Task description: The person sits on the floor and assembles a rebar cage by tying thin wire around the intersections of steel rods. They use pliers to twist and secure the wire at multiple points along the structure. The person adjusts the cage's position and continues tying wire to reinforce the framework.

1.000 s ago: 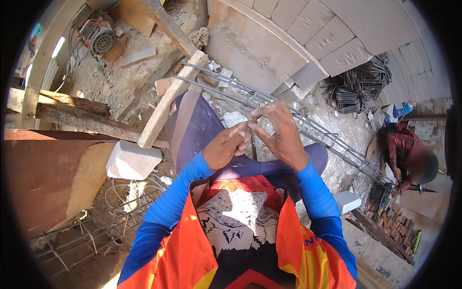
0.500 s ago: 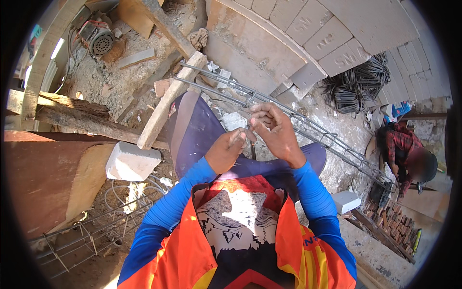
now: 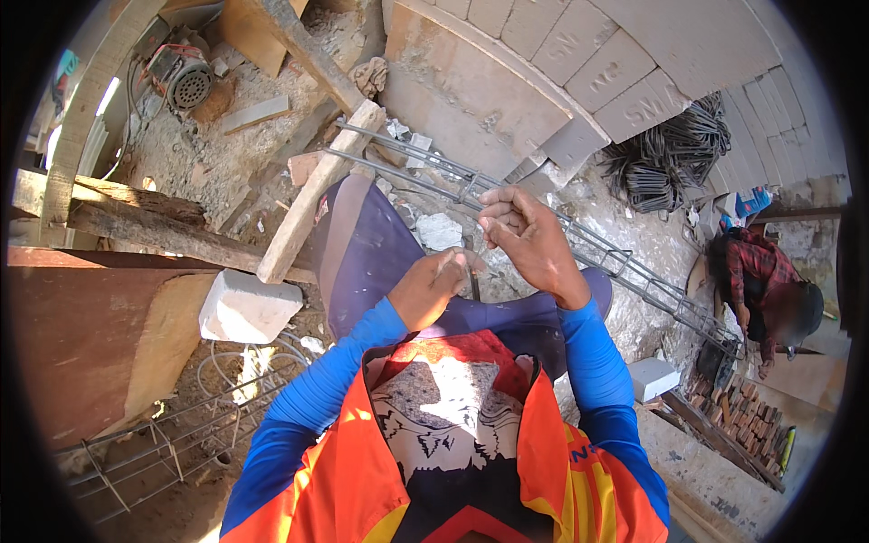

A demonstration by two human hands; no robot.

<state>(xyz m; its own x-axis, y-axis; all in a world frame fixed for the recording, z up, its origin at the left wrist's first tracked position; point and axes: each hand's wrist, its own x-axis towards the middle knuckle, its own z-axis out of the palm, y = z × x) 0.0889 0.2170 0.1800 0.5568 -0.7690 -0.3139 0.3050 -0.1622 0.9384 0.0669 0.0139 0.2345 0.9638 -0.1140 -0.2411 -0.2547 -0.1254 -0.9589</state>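
My left hand (image 3: 432, 288) is in front of my lap, thumb and fingers pinched together. My right hand (image 3: 534, 244) is a little farther out and to the right, its fingers curled in against the thumb. Whatever either hand pinches is too fine to make out. Just beyond the hands, a long rebar cage (image 3: 625, 267) slants across my knees, from a wooden post on the left toward the lower right. A thin dark rod (image 3: 473, 276) shows between the two hands, below the cage; I cannot tell what it belongs to.
A bundle of bent dark steel stirrups (image 3: 665, 154) lies beside stacked pale blocks (image 3: 625, 77). Another person (image 3: 765, 290) bends down at the right. A white block (image 3: 251, 306), a second rebar cage (image 3: 163, 452) and a wooden post (image 3: 317, 195) are at the left. A motor (image 3: 188, 81) stands far left.
My hands have drawn apart. The right hand has moved slightly right and curled its fingers more, while the left has shifted only a little. The other person's arm has moved slightly.
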